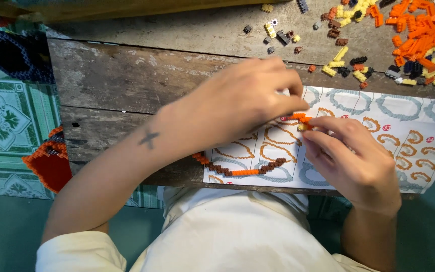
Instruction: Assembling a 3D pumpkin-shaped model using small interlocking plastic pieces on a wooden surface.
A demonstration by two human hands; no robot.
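Pinching a tiny orange plastic brick piece (300, 120) over the printed paper instruction sheet (409, 136), left hand (237, 103) and right hand (353, 156) both close on it; light, stiff, probably easy to drop, best gripped by its sides.

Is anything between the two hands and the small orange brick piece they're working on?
Nothing visible: the left hand and right hand both pinch the small orange brick piece directly, above the instruction sheet.

Orange, yellow and dark bricks (409, 40) scatter over grey weathered wood (116, 75), the sheet (419, 121) is white with orange and grey-blue curves.
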